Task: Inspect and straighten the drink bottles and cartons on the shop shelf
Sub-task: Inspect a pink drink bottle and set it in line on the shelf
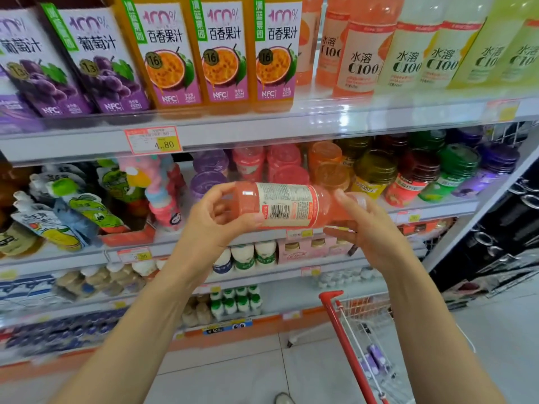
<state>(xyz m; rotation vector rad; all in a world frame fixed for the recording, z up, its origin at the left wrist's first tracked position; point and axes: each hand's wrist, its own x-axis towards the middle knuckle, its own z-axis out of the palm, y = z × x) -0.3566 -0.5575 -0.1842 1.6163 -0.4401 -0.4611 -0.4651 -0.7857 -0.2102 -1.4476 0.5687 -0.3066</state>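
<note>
Pink bottle (287,205) held sideways, its neck partly hidden behind right hand (368,230)

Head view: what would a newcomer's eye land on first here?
A pink plastic drink bottle is held sideways at centre, barcode showing, between the left hand and right hand. Above it stands a row of orange passion-fruit juice bottles; a red-handled wire trolley waits lower right.
</note>
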